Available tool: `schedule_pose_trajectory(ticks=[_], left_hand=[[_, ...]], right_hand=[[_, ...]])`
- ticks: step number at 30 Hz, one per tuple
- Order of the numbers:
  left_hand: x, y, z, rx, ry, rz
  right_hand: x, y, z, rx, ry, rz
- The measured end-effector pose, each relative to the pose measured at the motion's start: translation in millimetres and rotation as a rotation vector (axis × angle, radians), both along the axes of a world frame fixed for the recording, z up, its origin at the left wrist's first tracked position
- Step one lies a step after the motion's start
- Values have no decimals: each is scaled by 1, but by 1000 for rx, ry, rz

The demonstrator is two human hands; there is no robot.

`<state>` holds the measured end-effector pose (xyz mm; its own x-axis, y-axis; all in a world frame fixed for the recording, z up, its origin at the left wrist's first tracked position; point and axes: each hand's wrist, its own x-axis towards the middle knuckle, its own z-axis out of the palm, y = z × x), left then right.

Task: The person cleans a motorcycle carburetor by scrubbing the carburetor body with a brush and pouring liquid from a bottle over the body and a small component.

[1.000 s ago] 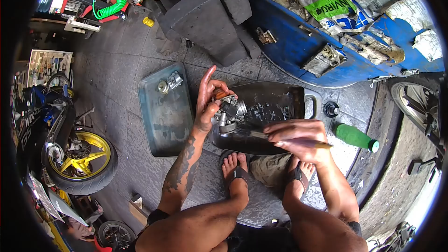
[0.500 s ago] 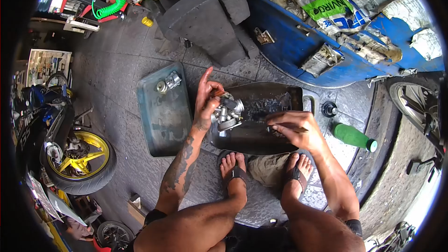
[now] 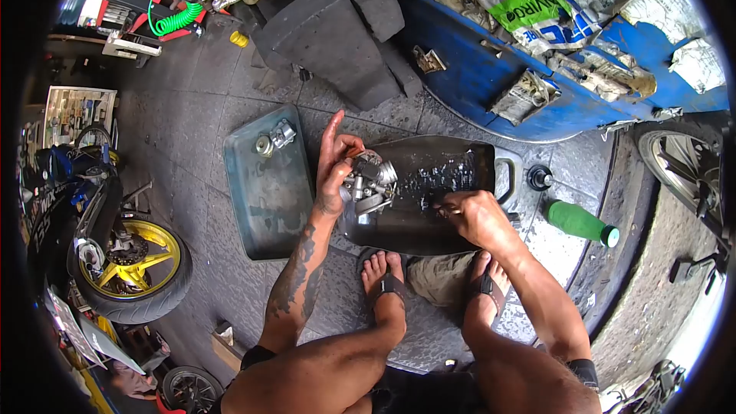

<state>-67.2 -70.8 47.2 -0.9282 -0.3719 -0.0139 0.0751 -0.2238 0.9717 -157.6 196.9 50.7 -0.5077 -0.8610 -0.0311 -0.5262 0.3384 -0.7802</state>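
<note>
- Head view: "NVIRO" reads on a wrapper point(image 3: 530, 14) with a green band, top right.
- My left hand point(image 3: 331, 176): index raised, other fingers closed round a metal part point(image 3: 374, 184), above the black pan's point(image 3: 406, 236) left end.
- My right hand point(image 3: 477, 218): fingers pinched over the pan, on what looks like a brush point(image 3: 513, 220), mostly hidden.

Left hand point(image 3: 334, 169): grips metal part point(image 3: 375, 184)
Right hand point(image 3: 471, 213): curled over the dark pan point(image 3: 414, 231)
Bottle point(image 3: 573, 220): green, on its side
</note>
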Motion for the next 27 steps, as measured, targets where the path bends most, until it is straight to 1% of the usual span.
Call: schedule_pose_trajectory(ticks=[1,3,4,5,7,9,11,12,13,14,17,18,19,21,22,23,25,27], left_hand=[[0,0,1,90,21,-20],[0,-1,4,130,-4,-29],[0,-3,6,126,-14,-53],[2,-3,6,125,-29,-78],[0,-4,1,130,-30,-88],[-2,-3,1,79,-79,-144],[-1,1,3,64,-74,-174],[1,1,6,-20,-115,-166],[2,-1,4,-32,-143,-158],[3,-3,3,-45,-172,-149],[6,-6,-4,-21,-130,-164],[6,-4,-4,-5,-131,-165],[4,-2,-1,12,-131,-166],[1,1,4,-18,-86,-187],[1,0,4,-79,-108,-166],[3,-2,2,-80,-112,-160],[1,-3,-1,-7,-55,-168],[1,2,5,16,-47,-164]], right_hand=[[-2,-4,7,-3,1,1],[-11,-6,32,-139,-306,-132],[-13,-6,46,-239,-436,-154],[-15,-8,53,-353,-412,-138],[-20,-13,69,-523,-370,-28],[-18,-21,75,-584,-348,82],[-16,-21,61,-537,-314,122],[-19,-17,53,-498,-322,70],[-22,-15,47,-461,-327,21],[-22,-13,42,-465,-329,27],[-17,-10,59,-534,-312,27],[-14,-15,69,-582,-305,52],[-13,-18,65,-582,-325,98],[-17,-14,44,-480,-413,37],[-21,-8,40,-414,-314,10],[-22,-2,36,-401,-319,-20],[-17,-3,56,-468,-277,20],[-7,-13,69,-557,-340,80]])
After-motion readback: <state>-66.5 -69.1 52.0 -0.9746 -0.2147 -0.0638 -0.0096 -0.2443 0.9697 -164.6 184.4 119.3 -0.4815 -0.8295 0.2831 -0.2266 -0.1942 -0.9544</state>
